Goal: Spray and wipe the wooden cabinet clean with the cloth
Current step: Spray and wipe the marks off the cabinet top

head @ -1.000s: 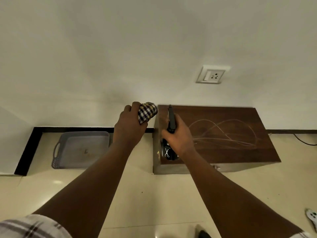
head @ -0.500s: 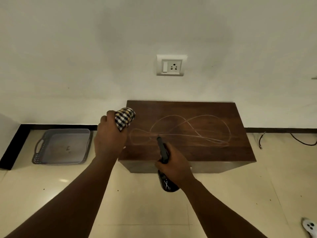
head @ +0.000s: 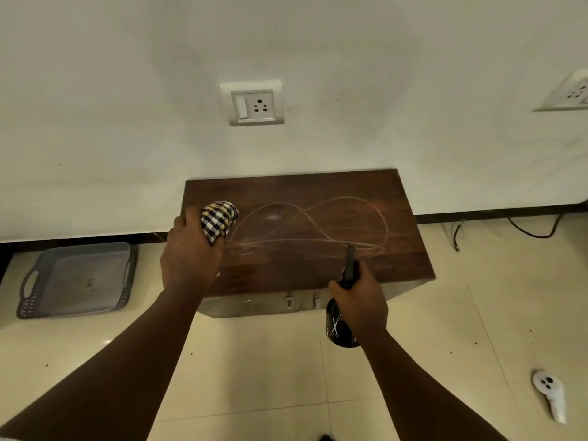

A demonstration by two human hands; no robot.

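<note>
Your right hand (head: 361,302) is nearest, fingers wrapped around the black spray bottle (head: 341,326), its nozzle aimed at twelve o'clock over the front edge of the dark brown wooden cabinet (head: 321,268). Your left hand (head: 191,256), at about ten o'clock, has its fingers bunched on the checked yellow, black and white cloth (head: 219,223) above the cabinet's left end. The top carries pale looping streaks (head: 318,224) (whether wet, you cannot tell). The cabinet stands against the white wall (head: 127,106).
</note>
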